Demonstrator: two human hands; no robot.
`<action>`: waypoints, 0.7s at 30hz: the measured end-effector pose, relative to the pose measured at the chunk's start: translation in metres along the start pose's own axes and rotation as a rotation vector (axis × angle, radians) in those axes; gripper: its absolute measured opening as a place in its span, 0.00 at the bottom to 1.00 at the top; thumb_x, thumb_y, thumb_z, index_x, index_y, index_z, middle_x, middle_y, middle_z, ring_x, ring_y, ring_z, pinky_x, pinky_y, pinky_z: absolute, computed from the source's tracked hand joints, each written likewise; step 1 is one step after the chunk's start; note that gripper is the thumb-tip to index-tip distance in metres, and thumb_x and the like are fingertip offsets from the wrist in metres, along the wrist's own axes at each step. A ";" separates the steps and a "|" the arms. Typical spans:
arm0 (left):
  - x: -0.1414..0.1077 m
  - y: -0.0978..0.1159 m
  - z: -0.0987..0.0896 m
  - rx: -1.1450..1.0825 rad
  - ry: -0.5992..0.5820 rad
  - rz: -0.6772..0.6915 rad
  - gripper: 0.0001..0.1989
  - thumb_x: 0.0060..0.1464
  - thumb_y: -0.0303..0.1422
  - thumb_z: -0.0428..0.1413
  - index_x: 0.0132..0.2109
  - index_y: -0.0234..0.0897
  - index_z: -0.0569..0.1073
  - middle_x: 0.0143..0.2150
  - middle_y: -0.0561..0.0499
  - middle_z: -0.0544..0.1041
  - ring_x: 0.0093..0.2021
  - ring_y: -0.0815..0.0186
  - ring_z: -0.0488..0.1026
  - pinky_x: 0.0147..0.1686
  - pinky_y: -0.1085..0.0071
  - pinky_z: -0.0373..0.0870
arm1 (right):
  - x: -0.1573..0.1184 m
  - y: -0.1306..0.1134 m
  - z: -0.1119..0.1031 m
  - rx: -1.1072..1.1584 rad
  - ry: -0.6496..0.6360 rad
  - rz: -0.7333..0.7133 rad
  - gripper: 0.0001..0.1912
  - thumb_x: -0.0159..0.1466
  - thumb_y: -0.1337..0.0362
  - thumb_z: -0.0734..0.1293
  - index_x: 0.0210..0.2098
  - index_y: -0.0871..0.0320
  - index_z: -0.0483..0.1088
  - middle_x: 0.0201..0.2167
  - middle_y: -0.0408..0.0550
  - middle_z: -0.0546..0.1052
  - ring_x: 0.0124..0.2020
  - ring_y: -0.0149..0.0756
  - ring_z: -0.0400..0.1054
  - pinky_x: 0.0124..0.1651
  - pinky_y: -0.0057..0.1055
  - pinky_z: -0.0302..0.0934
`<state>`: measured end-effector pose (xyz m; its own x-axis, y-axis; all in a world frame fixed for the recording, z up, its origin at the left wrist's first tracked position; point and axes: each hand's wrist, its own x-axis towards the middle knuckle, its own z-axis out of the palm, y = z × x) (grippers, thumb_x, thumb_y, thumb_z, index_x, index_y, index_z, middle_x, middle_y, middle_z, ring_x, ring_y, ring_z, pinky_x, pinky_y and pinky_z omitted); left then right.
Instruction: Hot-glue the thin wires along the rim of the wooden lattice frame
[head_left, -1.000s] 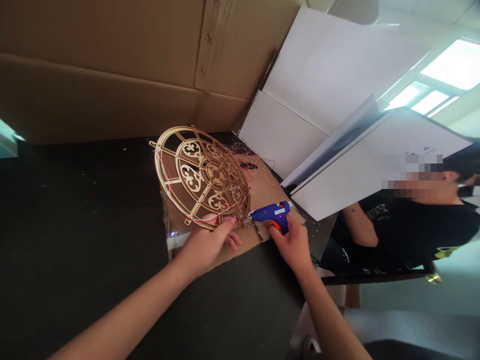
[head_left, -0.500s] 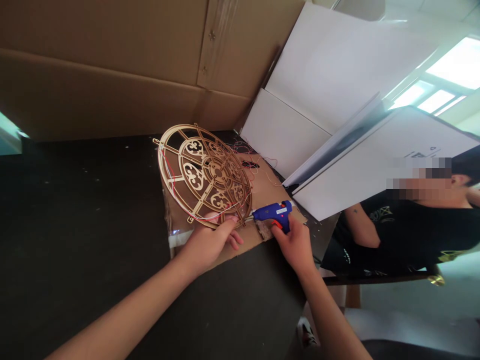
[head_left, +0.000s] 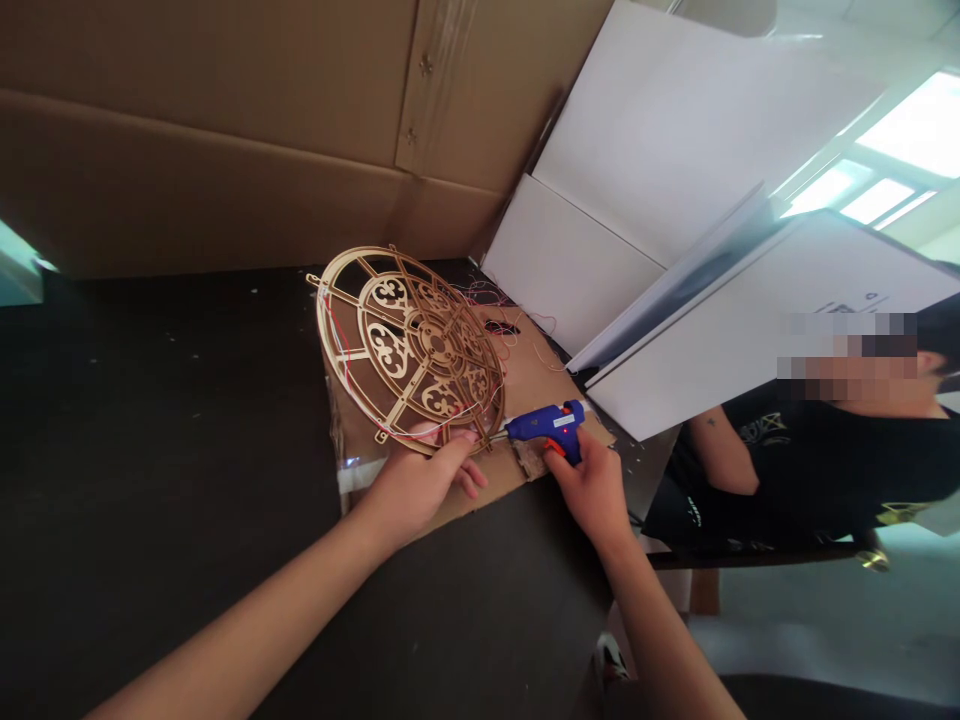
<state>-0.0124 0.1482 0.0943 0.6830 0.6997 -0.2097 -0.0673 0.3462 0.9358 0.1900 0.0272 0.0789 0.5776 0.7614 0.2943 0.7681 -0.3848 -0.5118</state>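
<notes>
A blue glue gun (head_left: 547, 425) lies left to right, clenched in the right hand (head_left: 592, 490), its nozzle pointing left at the round wooden lattice (head_left: 409, 350), whose near edge the left hand (head_left: 416, 490) grasps.

1. Upper left of the frame: a large brown cardboard sheet (head_left: 202, 140) stands behind the table (head_left: 150, 500).
2. Upper right: white boards (head_left: 697, 150) lean together.
3. Far right: a seated person (head_left: 795, 470) in a black T-shirt.
4. Top right corner: a bright ceiling light (head_left: 919, 120).

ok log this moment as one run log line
left hand holds laser-cut wooden wheel | right hand holds blue hot glue gun | wheel on cardboard sheet | seated person nearby
</notes>
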 end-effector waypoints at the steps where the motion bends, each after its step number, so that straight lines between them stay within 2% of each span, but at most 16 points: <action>1: 0.000 0.000 0.000 -0.002 0.003 0.005 0.05 0.59 0.33 0.53 0.40 0.36 0.68 0.24 0.52 0.76 0.23 0.66 0.74 0.27 0.70 0.70 | 0.000 0.000 0.000 0.002 -0.001 0.000 0.14 0.60 0.55 0.66 0.26 0.58 0.63 0.15 0.37 0.57 0.18 0.28 0.51 0.24 0.27 0.43; 14: -0.001 0.001 0.001 -0.017 0.000 0.005 0.05 0.60 0.31 0.52 0.40 0.34 0.68 0.24 0.53 0.75 0.22 0.68 0.73 0.26 0.72 0.70 | -0.001 0.003 0.000 0.030 0.003 -0.004 0.12 0.60 0.56 0.66 0.30 0.60 0.69 0.16 0.37 0.58 0.19 0.27 0.50 0.24 0.26 0.42; 21: 0.001 -0.003 0.000 -0.023 -0.027 0.029 0.05 0.59 0.32 0.53 0.40 0.35 0.68 0.24 0.53 0.75 0.23 0.67 0.74 0.26 0.71 0.70 | 0.000 0.001 0.000 0.025 0.007 -0.003 0.13 0.60 0.56 0.66 0.28 0.60 0.68 0.15 0.37 0.57 0.18 0.27 0.50 0.23 0.26 0.42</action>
<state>-0.0118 0.1481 0.0915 0.6997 0.6927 -0.1749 -0.1035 0.3405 0.9345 0.1905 0.0266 0.0787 0.5771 0.7590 0.3015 0.7627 -0.3690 -0.5312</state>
